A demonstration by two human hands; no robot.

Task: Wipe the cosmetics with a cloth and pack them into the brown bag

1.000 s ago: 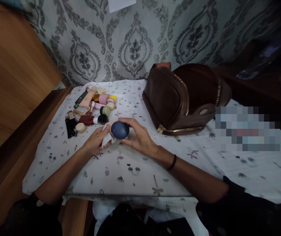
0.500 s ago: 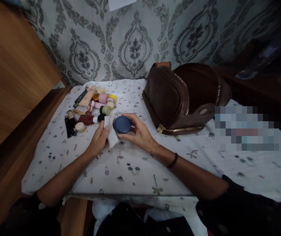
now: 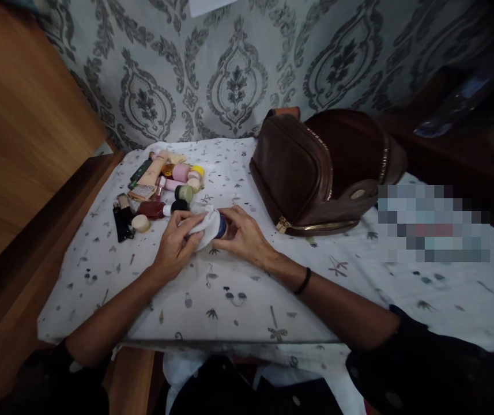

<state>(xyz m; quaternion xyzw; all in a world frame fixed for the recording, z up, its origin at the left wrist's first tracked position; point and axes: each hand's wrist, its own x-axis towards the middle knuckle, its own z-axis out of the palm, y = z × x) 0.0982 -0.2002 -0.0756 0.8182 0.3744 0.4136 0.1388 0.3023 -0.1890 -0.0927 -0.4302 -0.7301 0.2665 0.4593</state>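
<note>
Between my hands, over the patterned cloth, is a small jar with a dark blue lid (image 3: 221, 226). My right hand (image 3: 247, 237) is closed around its right side. A white wipe (image 3: 207, 229) is pinched in my left hand (image 3: 180, 239) and lies over the lid, hiding most of it. Left of my hands is a group of cosmetics. It includes a bottle of dark red liquid (image 3: 151, 210), a small cream-lidded jar (image 3: 141, 223), a green-lidded jar (image 3: 184, 193) and a beige tube (image 3: 155, 173).
A brown leather bag (image 3: 298, 173) with gold zips stands open at the back right. The white patterned cloth (image 3: 238, 311) covers the table. A wooden panel (image 3: 26, 115) rises at the left, and a blurred-out item (image 3: 434, 225) lies at the right.
My left hand has moved right and brought the wipe over the blue lid. My right hand has tilted the jar, so less of the lid shows.
</note>
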